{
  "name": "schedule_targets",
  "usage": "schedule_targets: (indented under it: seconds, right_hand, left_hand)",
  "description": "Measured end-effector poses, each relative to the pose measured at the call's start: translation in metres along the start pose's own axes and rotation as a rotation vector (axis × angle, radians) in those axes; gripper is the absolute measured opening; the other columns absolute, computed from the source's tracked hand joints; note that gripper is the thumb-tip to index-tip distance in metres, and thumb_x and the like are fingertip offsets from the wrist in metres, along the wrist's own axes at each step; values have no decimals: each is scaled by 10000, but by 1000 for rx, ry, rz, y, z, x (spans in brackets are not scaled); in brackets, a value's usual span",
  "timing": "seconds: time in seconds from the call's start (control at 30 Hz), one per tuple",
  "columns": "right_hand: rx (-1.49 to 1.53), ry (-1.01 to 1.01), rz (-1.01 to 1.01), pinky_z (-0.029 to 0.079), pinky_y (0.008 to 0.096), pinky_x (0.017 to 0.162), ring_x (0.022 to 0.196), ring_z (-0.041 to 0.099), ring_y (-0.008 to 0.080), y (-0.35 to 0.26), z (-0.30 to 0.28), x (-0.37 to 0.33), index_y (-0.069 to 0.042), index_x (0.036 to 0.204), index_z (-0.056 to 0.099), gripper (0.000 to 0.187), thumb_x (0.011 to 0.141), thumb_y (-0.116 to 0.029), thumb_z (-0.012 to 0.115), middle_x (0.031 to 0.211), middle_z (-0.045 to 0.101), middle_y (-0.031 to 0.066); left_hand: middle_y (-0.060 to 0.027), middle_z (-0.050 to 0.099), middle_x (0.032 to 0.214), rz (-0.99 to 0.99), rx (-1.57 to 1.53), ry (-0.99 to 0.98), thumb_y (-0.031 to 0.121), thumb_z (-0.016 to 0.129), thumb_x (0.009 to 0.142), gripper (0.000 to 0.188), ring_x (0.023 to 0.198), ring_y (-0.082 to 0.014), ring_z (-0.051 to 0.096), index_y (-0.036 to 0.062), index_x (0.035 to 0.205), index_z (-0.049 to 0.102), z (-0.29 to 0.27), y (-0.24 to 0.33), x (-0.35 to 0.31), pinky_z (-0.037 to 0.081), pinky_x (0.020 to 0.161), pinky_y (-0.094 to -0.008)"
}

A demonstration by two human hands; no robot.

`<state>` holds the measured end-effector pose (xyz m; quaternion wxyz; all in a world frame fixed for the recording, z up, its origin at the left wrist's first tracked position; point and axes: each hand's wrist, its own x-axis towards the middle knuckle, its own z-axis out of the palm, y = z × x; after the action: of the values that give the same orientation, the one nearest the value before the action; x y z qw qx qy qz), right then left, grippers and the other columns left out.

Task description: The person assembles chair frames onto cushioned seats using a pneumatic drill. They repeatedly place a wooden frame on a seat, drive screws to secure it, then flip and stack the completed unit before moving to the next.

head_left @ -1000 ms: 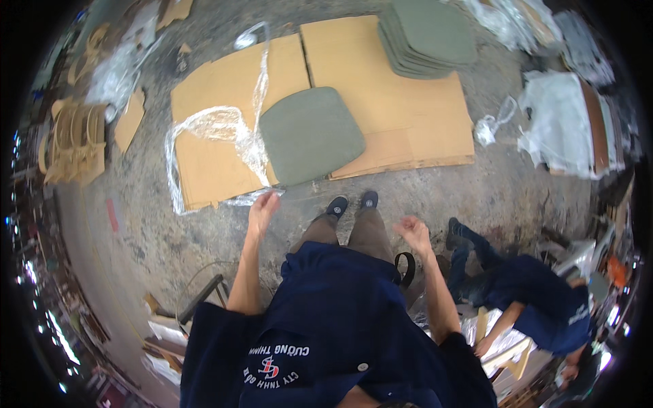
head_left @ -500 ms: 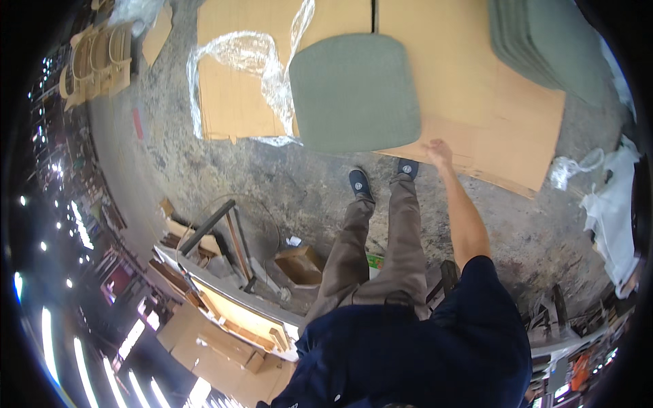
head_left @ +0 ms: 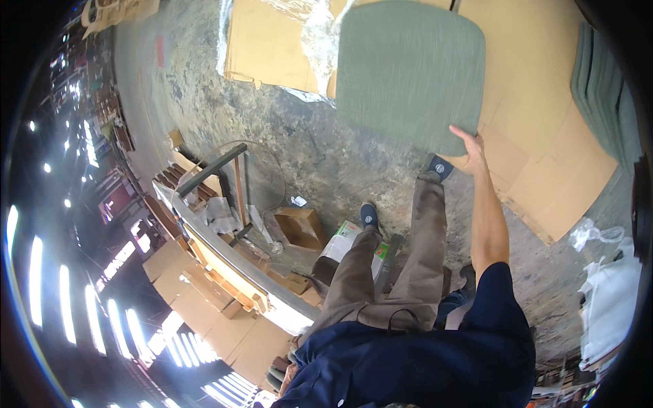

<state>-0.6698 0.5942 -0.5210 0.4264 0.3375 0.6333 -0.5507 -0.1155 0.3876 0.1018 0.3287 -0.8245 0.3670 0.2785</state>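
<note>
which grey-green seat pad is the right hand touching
The single seat pad, its corner in the right hand; the other pads are stacked at right.

Bare right hand (head_left: 472, 152): most fingers hidden under grey-green rounded fabric pad (head_left: 411, 75). Crumpled clear plastic film (head_left: 320, 41) cut by top edge.

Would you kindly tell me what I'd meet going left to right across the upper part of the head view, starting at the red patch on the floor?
Red patch → clear plastic wrap → single grey-green pad → stack of grey-green pads.
</note>
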Motion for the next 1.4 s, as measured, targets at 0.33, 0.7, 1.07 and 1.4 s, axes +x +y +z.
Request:
schedule_targets:
  seconds: [0.33,0.7,1.07,1.4]
  right_hand:
    - [-708,125,-485,534,456,933,1065,702,385,-143,97,-198,72,1046,754,699,754,-560,812,1114,752,226]
    - [-1972,229,-817,534,453,924,1028,729,354,-287,270,-457,22,1057,776,492,681,-291,833,1039,755,251]
    - [-2569,-193,-1184,569,445,732,789,725,378,-168,532,-777,28,790,743,425,644,-336,908,789,734,200]
    - [-1775,-838,-2515,497,461,667,760,588,356,-192,528,-898,-15,1154,725,575,597,-154,760,820,551,151]
  left_hand:
    - [-32,708,791,161,-428,-243,486,647,989,454,674,-127,650,41,1032,727,45,-64,66,488,560,-306]
    - [-192,755,1094,616,-515,-132,516,676,923,583,1021,-309,732,-13,1162,726,88,10,261,554,907,-409]
    - [-167,631,1363,601,-1421,-617,610,571,992,757,1166,-289,653,1,1440,535,-78,146,337,523,969,-420]
    - [-200,619,1359,1254,-2250,-283,823,483,896,961,1208,-323,627,17,1418,524,-344,145,318,537,988,-447]
